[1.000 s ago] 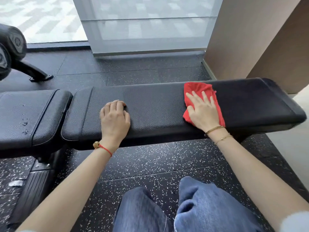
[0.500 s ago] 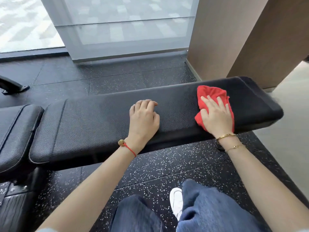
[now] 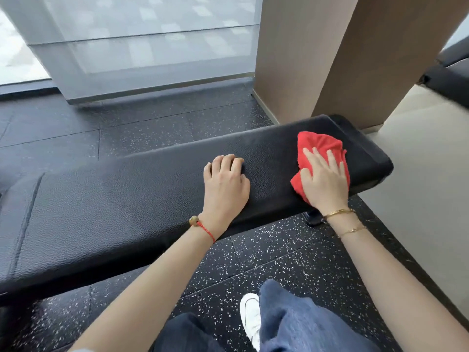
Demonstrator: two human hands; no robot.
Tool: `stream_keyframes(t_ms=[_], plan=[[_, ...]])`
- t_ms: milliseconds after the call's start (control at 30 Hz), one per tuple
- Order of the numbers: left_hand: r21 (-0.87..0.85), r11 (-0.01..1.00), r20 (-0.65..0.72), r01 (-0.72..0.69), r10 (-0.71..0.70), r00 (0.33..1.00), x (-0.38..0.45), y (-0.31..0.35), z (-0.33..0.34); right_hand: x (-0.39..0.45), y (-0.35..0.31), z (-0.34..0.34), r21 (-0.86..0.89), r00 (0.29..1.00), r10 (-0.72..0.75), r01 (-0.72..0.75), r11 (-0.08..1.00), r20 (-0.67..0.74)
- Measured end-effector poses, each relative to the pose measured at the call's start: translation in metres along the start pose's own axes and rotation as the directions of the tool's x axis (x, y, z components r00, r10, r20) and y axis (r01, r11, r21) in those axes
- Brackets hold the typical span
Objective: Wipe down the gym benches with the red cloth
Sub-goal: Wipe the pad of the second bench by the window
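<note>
A long black padded gym bench (image 3: 127, 199) runs across the view from lower left to right. Near its right end lies the red cloth (image 3: 319, 146), bunched under my right hand (image 3: 324, 179), which presses it flat onto the pad with spread, straight fingers. My left hand (image 3: 225, 184) rests on the bench top about a hand's width to the left of the cloth, its fingers curled with the tips on the pad, holding nothing.
A brown pillar (image 3: 330, 54) stands just behind the bench's right end. A frosted glass panel (image 3: 142, 47) lines the back. Speckled black rubber floor (image 3: 279, 260) lies below, beige floor (image 3: 418, 174) to the right. My knees and a white shoe (image 3: 251, 316) are under the arms.
My right hand has slid the red cloth along the pad toward the bench's right end. My left hand followed to the right along the top. The view shifted right, dropping the left seat pad.
</note>
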State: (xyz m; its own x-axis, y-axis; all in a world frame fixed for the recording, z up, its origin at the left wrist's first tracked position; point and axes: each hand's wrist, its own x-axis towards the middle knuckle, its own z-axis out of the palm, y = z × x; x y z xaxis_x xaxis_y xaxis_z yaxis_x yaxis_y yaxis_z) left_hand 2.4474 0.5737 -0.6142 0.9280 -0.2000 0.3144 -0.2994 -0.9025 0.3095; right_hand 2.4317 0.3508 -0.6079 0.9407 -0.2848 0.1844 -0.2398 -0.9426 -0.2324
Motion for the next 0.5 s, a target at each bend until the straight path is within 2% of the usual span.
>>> stream_keyframes(t_ms=[167,267,367,500], plan=[[0.03,1.0,-0.018,-0.001,0.001,1.0,0.001,-0.001,0.008,0.033,0.052,-0.011,0.058,0.943,0.327,-0.323,0.944,-0.064],[0.039,0.999,-0.026,0.007,-0.006,1.0,0.002,0.002,0.009,0.069,0.061,-0.015,0.03,0.92,0.39,-0.389,0.921,-0.028],[0.068,0.998,-0.015,0.014,-0.013,1.0,0.001,0.004,0.009,0.101,0.051,-0.014,-0.024,0.954,0.29,-0.289,0.957,0.082],[0.084,0.996,-0.009,0.019,-0.018,1.0,0.001,0.005,0.01,0.118,0.013,-0.001,-0.019,0.986,0.026,-0.023,1.0,0.163]])
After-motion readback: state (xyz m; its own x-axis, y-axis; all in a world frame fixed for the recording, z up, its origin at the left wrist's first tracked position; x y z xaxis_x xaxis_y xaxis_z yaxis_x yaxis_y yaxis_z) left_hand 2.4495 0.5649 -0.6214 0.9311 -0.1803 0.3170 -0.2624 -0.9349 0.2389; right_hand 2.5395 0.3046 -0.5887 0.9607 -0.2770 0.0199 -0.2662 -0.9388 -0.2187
